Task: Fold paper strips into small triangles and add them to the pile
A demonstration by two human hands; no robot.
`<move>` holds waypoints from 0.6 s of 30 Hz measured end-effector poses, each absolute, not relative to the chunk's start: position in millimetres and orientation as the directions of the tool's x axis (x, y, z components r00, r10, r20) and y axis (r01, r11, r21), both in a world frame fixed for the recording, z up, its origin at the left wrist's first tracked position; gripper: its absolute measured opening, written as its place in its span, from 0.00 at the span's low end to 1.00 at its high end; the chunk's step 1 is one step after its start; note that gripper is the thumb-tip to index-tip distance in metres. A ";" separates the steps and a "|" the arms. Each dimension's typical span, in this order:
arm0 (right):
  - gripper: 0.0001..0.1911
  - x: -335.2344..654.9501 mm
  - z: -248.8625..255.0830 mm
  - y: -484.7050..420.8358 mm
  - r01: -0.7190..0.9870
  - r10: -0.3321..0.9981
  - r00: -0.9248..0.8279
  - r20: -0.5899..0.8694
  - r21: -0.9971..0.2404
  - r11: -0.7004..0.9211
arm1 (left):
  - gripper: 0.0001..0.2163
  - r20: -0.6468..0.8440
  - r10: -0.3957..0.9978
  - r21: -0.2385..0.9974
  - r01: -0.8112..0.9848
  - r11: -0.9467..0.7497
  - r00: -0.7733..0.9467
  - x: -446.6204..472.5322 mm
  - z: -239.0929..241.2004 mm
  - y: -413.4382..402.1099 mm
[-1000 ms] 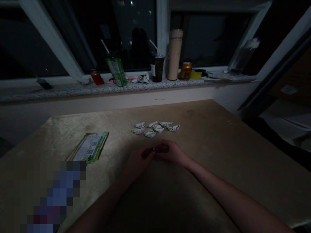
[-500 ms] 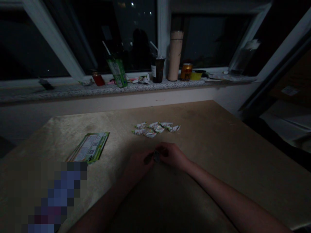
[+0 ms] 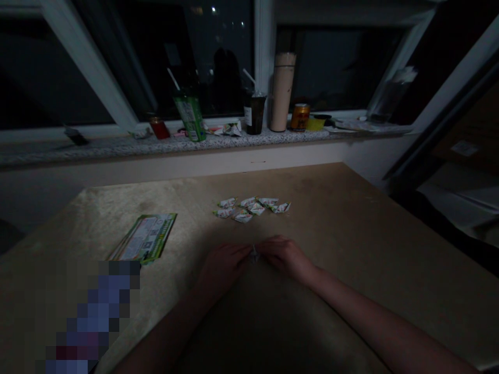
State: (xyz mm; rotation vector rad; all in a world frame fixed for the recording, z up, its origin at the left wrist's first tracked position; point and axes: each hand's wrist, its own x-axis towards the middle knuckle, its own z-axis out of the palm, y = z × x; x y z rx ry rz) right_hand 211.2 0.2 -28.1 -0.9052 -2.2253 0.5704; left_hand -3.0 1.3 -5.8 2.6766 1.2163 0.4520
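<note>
My left hand (image 3: 221, 266) and my right hand (image 3: 284, 254) meet over the middle of a brown table (image 3: 351, 234). Both pinch a small pale folded paper piece (image 3: 254, 254) between their fingertips, low over the tabletop. Just beyond the hands lies a cluster of several small folded paper pieces (image 3: 249, 208) with white, green and red print. The light is dim, so the shape of the held piece is hard to make out.
A stack of green printed leaflets (image 3: 146, 239) lies on the table to the left. On the stone windowsill (image 3: 117, 145) stand a green carton with a straw (image 3: 189, 117), a dark cup (image 3: 254, 111), a tall beige flask (image 3: 281, 91), an orange can (image 3: 300, 116) and a red jar (image 3: 160, 127).
Both hands have slid slightly toward me and lower on the table, still pinching the small paper piece; it now shows as a thin upright sliver between the fingertips.
</note>
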 end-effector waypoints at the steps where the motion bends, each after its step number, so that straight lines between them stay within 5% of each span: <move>1: 0.16 211.8 -28.8 -1.3 0.451 0.714 -0.557 0.423 -0.568 0.688 | 0.15 0.206 0.742 0.241 0.701 -0.671 0.639 -3.7 -5.7 1.0; 18: 0.16 208.2 -34.0 -12.5 0.556 0.596 -0.639 0.486 -0.244 0.794 | 0.15 0.125 0.577 0.008 0.581 -0.814 0.807 -17.2 -7.6 0.3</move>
